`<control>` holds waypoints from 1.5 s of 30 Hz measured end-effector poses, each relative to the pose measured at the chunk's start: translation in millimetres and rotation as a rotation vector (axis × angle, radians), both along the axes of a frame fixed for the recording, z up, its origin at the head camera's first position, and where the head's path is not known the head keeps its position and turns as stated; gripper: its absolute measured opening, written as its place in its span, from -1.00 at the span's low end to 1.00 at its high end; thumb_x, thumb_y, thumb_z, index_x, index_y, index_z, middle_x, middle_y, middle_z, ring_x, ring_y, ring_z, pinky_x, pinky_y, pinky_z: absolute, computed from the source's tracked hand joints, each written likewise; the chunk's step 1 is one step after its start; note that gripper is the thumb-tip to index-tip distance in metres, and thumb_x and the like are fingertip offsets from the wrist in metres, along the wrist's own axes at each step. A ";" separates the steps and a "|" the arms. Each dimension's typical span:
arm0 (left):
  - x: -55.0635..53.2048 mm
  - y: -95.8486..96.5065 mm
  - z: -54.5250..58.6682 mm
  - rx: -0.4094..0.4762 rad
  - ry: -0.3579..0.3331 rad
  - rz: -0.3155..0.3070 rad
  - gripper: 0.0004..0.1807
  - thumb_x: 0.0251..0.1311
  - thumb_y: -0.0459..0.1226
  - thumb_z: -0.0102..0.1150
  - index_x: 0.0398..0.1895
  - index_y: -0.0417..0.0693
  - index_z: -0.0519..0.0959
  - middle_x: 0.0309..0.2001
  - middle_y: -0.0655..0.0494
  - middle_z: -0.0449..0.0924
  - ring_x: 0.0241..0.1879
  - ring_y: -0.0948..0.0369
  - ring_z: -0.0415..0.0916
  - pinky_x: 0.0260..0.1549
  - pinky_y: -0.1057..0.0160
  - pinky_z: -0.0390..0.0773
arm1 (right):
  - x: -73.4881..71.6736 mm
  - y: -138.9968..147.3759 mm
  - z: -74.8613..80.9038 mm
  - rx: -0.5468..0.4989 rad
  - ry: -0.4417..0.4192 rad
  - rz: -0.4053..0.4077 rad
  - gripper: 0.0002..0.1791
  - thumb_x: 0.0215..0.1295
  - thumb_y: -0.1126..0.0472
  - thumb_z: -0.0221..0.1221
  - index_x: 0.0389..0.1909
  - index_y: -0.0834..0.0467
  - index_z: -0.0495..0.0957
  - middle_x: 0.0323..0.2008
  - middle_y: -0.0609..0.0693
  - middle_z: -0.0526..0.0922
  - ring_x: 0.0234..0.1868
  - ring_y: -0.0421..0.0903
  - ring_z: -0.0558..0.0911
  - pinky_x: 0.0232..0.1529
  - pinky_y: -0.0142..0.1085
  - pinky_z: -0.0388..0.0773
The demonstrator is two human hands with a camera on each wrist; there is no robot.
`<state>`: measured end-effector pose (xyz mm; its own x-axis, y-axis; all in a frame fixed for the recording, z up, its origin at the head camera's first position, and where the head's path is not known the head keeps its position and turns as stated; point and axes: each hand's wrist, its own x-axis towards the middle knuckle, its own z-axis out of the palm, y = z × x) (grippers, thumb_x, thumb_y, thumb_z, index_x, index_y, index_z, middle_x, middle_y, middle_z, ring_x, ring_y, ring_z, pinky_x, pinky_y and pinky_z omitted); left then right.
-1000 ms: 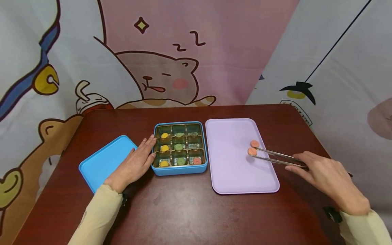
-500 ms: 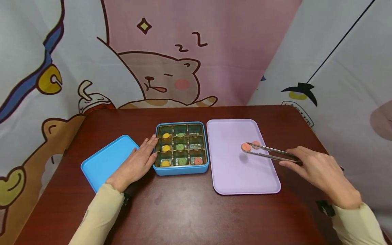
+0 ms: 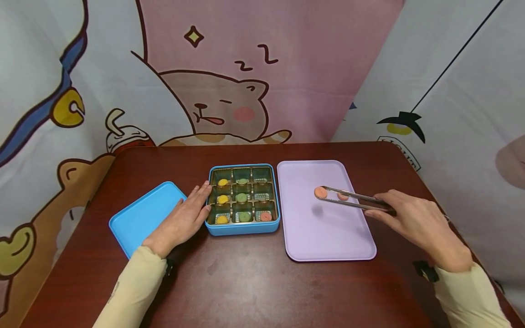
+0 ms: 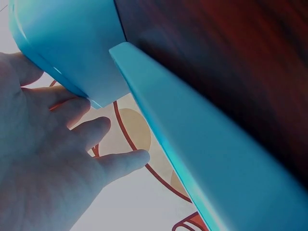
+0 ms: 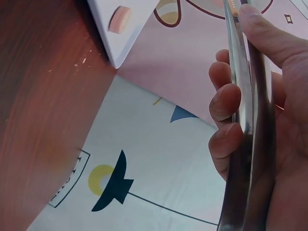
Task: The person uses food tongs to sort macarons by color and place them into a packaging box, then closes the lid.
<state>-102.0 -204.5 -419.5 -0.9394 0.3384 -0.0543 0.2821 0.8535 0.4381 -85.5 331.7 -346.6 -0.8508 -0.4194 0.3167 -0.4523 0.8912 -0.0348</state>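
Note:
My right hand point(image 3: 418, 225) holds metal tongs point(image 3: 350, 203), fingers curled round both arms in the right wrist view. Their tips pinch a salmon-pink macaron point(image 3: 321, 192) over the lilac tray point(image 3: 320, 239), its shadow falling below it. Behind the tongs a second pink macaron point(image 3: 342, 196) lies on the tray, partly covered. My left hand point(image 3: 180, 223) rests with fairly straight fingers against the left side of a blue box point(image 3: 242, 231). Its gold insert has a grid of compartments: yellow pieces point(image 3: 223, 199) on the left, green pieces point(image 3: 241, 197) in the middle, one pink piece point(image 3: 265, 216) at front right.
A flat blue lid point(image 3: 143, 218) lies at an angle left of the box, partly under my left forearm. The brown table point(image 3: 254, 282) ends at a cartoon-printed cloth point(image 3: 303, 91) behind. Tray and box stand close side by side.
My right hand has moved left with the tongs, carrying the pinched macaron away from the second one and across the tray. The left hand stays at the box.

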 end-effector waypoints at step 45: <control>0.8 -0.3 -0.3 0.009 0.015 -0.003 -0.31 0.65 -0.05 -0.18 0.68 -0.10 0.00 0.68 0.00 -0.14 0.63 -0.13 -0.14 0.41 -0.45 -0.02 | -38.2 -66.7 9.6 -0.054 0.009 0.164 -0.57 0.15 -0.14 0.48 -0.13 0.08 0.72 -0.39 -0.16 0.64 -0.54 -0.24 0.49 -0.58 -0.23 0.46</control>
